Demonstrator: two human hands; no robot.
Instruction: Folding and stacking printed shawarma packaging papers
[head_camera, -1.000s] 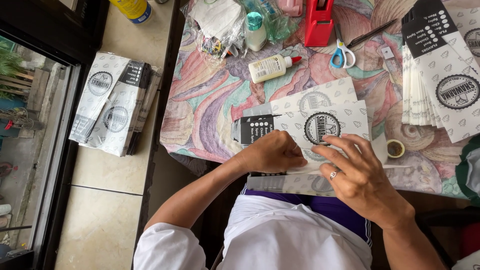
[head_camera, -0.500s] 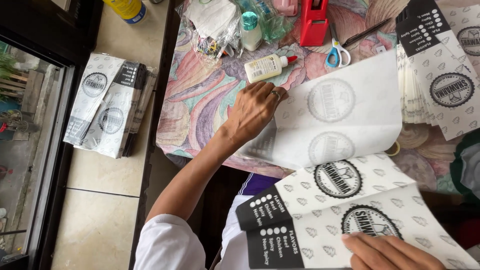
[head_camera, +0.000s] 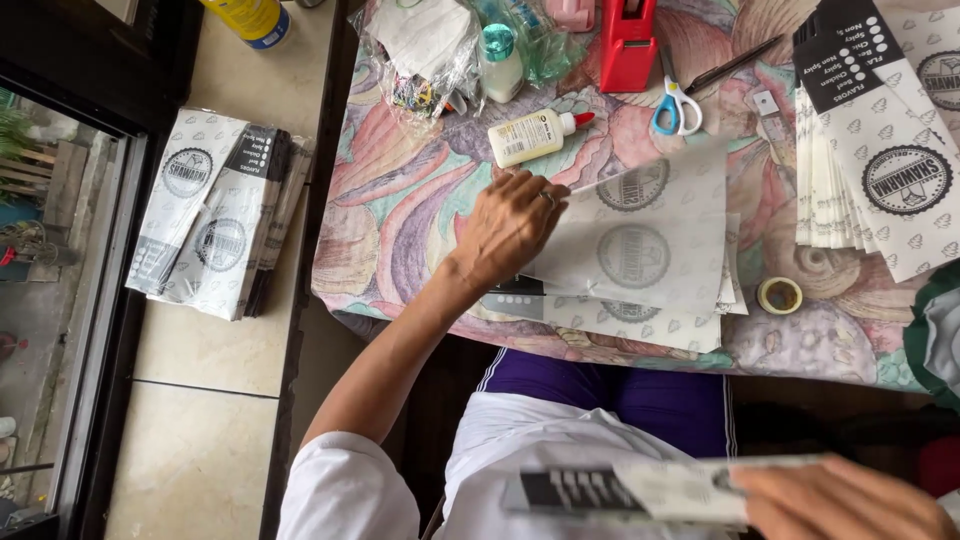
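Paper-sheet handling is going on: the left hand (head_camera: 515, 228) is pressing flat, fingers spread and released, on the translucent printed sheet (head_camera: 645, 240) just below the glue bottle (head_camera: 533, 136) on the counter (head_camera: 400, 200). Nearer the body, the right hand (head_camera: 840, 500) is grasping a folded printed wrapper (head_camera: 640, 490), probably for setting aside.

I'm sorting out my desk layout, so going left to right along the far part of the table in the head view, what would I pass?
White glue bottle with red cap → red tape dispenser → blue-handled scissors → stack of white printed paper bags with black bands.
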